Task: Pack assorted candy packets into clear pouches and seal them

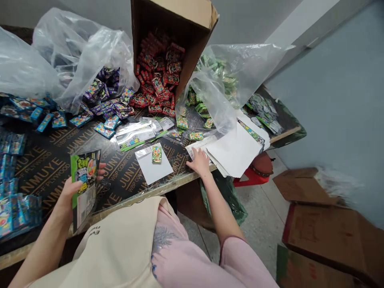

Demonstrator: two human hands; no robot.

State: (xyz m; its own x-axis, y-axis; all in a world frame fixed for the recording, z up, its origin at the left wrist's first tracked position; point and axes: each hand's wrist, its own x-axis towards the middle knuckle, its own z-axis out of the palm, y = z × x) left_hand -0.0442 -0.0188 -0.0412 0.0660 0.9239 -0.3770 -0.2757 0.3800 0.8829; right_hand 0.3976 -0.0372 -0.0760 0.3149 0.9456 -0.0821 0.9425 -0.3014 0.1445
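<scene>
My left hand (70, 190) is closed on a black and green printed plastic pouch (85, 180), held upright above the table's left side. To the right, my right hand (199, 162) lies with fingers apart on the near edge of a pile of white sheets (234, 150); whether it grips one I cannot tell for certain. Between the hands, a small green packet (156, 154) rests on a white card (150, 172) with a clear top strip. Behind that card are several flat printed pouches (135, 138) in clear plastic.
Red packets (157, 80) spill from a tipped cardboard box (192, 52). Purple packets (105, 90) and green ones (222, 72) lie in clear bags either side. Blue packets (18, 212) line the left. Cardboard boxes (327, 232) stand on the floor at right.
</scene>
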